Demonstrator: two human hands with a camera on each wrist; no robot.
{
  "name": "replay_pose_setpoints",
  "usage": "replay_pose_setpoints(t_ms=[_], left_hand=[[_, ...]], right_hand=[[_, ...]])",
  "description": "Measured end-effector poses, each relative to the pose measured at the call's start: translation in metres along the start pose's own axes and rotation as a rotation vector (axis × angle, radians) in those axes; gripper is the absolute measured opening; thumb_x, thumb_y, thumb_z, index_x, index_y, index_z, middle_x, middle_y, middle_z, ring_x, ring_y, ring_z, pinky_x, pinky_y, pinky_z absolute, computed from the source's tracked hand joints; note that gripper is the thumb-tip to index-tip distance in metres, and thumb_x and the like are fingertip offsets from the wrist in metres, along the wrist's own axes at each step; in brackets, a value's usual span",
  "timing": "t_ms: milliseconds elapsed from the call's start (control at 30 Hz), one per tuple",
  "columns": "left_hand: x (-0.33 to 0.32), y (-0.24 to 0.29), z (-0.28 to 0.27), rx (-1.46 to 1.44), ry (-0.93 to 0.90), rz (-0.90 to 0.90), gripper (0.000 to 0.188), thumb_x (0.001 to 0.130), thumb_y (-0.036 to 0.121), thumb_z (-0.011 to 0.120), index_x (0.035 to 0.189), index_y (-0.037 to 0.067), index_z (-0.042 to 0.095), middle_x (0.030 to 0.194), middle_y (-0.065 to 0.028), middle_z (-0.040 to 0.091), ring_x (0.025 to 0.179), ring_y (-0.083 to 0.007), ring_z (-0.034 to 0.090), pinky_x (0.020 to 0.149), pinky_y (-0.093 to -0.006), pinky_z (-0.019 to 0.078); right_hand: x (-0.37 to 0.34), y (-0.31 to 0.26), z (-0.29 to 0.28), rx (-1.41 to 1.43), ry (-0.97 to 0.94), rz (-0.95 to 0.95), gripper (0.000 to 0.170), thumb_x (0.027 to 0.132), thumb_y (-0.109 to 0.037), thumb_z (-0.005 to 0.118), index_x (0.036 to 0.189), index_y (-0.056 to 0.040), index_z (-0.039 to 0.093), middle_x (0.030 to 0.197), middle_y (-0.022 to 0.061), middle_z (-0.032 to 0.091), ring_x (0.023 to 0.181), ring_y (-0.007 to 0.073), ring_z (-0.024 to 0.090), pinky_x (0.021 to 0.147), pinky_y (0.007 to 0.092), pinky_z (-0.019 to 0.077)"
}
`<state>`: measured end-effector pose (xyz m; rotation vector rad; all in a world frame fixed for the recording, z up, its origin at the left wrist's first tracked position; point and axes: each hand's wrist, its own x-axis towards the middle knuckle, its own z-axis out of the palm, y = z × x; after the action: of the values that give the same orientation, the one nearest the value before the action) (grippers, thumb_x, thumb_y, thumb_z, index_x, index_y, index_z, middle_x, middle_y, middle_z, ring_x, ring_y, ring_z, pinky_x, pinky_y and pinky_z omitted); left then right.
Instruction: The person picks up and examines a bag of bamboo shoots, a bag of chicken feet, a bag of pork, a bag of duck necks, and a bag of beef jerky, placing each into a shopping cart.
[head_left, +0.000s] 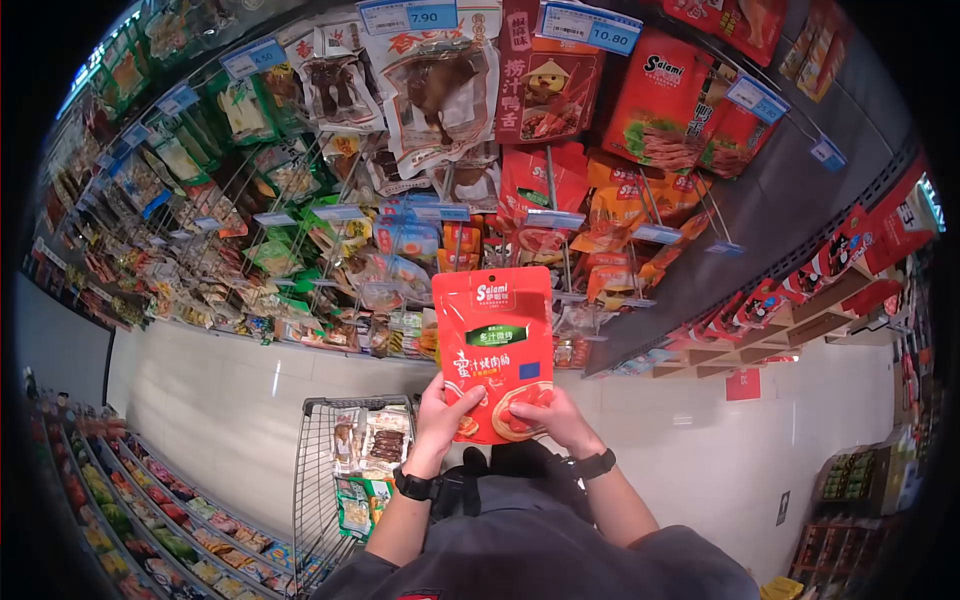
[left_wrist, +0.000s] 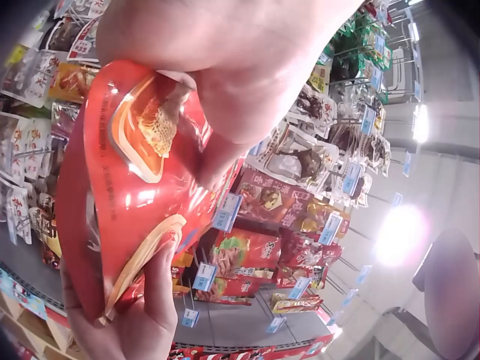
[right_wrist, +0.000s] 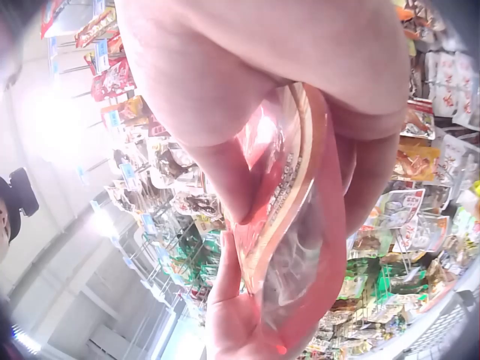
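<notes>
A red Salami sausage pouch (head_left: pixel 492 380) stands nearly upright in front of the person's body in the head view, its printed front facing up at the camera. The left hand (head_left: pixel 442 415) grips its lower left edge, thumb across the front. At the lower right edge, the right hand (head_left: pixel 566 420) pinches it the same way. In the left wrist view the left hand (left_wrist: pixel 225 67) looms close over the pouch (left_wrist: pixel 135 195). The right wrist view shows the pouch's see-through base (right_wrist: pixel 296 262) between both hands; the fingers behind it are partly hidden.
Hooks of packaged snacks (head_left: pixel 430 90) with blue price tags (head_left: pixel 408 17) hang ahead. A wire shopping cart (head_left: pixel 303 450) holding several packets (head_left: pixel 387 438) stands at the left. Shelves of goods (head_left: pixel 190 520) line the lower left, and wooden shelving (head_left: pixel 800 325) the right.
</notes>
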<state>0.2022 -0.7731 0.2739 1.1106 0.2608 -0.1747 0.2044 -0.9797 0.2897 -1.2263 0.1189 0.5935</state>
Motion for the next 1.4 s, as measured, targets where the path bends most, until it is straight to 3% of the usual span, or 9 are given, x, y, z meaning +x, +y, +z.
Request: replay_pose_setpoints(t_ms=[333, 600, 933, 1033, 1100, 1167, 1333, 1400], left_hand=[[0.027, 0.011, 0.024, 0.042, -0.031, 0.018, 0.035, 0.087, 0.001, 0.068, 0.119, 0.001, 0.053, 0.108, -0.0089, 0.067, 0.092, -0.0136, 0.066, 0.083, -0.0289, 0.0539], [0.038, 0.004, 0.051, 0.007, 0.025, 0.024, 0.034, 0.088, 0.001, 0.067, 0.119, 0.0, 0.054, 0.111, -0.0095, 0.067, 0.096, -0.0138, 0.066, 0.084, -0.0295, 0.0542], [0.059, -0.012, 0.07, -0.001, 0.008, 0.016, 0.037, 0.089, 0.001, 0.065, 0.123, 0.001, 0.049, 0.115, -0.0107, 0.065, 0.1, -0.0166, 0.065, 0.087, -0.0322, 0.0535], [0.071, -0.022, 0.07, -0.03, 0.004, 0.022, 0.037, 0.087, 0.002, 0.068, 0.12, 0.002, 0.051, 0.11, -0.007, 0.065, 0.097, -0.0132, 0.063, 0.086, -0.0293, 0.0518], [0.075, -0.026, 0.075, 0.298, 0.154, 0.265, 0.04, 0.084, 0.004, 0.071, 0.118, 0.003, 0.051, 0.107, -0.005, 0.063, 0.096, -0.0128, 0.06, 0.088, -0.0294, 0.0488], [0.073, -0.025, 0.083, 0.461, 0.247, 0.263, 0.043, 0.082, 0.007, 0.074, 0.118, 0.004, 0.051, 0.107, -0.0049, 0.061, 0.098, -0.0127, 0.057, 0.09, -0.0298, 0.0466], [0.072, -0.034, 0.099, 0.523, -0.033, 0.187, 0.056, 0.081, 0.014, 0.077, 0.127, 0.003, 0.048, 0.119, -0.0095, 0.057, 0.104, -0.0146, 0.057, 0.082, -0.0294, 0.0504], [0.073, -0.031, 0.104, 0.535, -0.141, 0.151, 0.069, 0.083, 0.013, 0.075, 0.14, 0.002, 0.038, 0.129, -0.0125, 0.053, 0.109, -0.0177, 0.055, 0.082, -0.028, 0.0512]], right_hand=[[0.028, -0.013, -0.032, 0.041, -0.081, -0.009, 0.028, 0.086, -0.009, 0.071, 0.112, -0.0005, 0.063, 0.104, 0.0065, 0.069, 0.09, 0.0118, 0.066, 0.078, 0.0267, 0.055], [0.049, -0.014, -0.062, 0.285, -0.246, 0.009, 0.032, 0.088, -0.005, 0.067, 0.118, -0.0012, 0.058, 0.111, 0.0073, 0.067, 0.098, 0.0145, 0.065, 0.085, 0.0294, 0.054], [0.048, -0.021, -0.092, 0.171, -0.146, -0.055, 0.03, 0.087, -0.006, 0.068, 0.116, -0.0012, 0.06, 0.108, 0.0064, 0.068, 0.096, 0.0135, 0.065, 0.084, 0.0285, 0.0541], [0.046, -0.025, -0.099, 0.156, -0.11, -0.105, 0.029, 0.088, -0.006, 0.068, 0.115, -0.0005, 0.06, 0.107, 0.0064, 0.068, 0.096, 0.0129, 0.065, 0.083, 0.0283, 0.0542], [0.044, -0.025, -0.105, 0.152, -0.049, -0.105, 0.029, 0.089, -0.007, 0.067, 0.116, 0.0002, 0.059, 0.108, 0.0068, 0.067, 0.096, 0.0128, 0.065, 0.083, 0.0283, 0.0543], [0.046, -0.017, -0.113, 0.179, -0.01, -0.102, 0.03, 0.089, -0.008, 0.067, 0.117, 0.0004, 0.059, 0.11, 0.0073, 0.067, 0.096, 0.0131, 0.065, 0.083, 0.0283, 0.0543], [0.047, -0.016, -0.123, 0.246, -0.006, -0.068, 0.035, 0.09, -0.01, 0.067, 0.122, 0.0, 0.056, 0.114, 0.0068, 0.066, 0.1, 0.0134, 0.064, 0.088, 0.0295, 0.0525], [0.042, -0.021, -0.127, 0.133, -0.151, -0.026, 0.051, 0.09, -0.012, 0.068, 0.136, -0.0011, 0.047, 0.131, 0.0082, 0.057, 0.116, 0.017, 0.057, 0.097, 0.0315, 0.0475]])
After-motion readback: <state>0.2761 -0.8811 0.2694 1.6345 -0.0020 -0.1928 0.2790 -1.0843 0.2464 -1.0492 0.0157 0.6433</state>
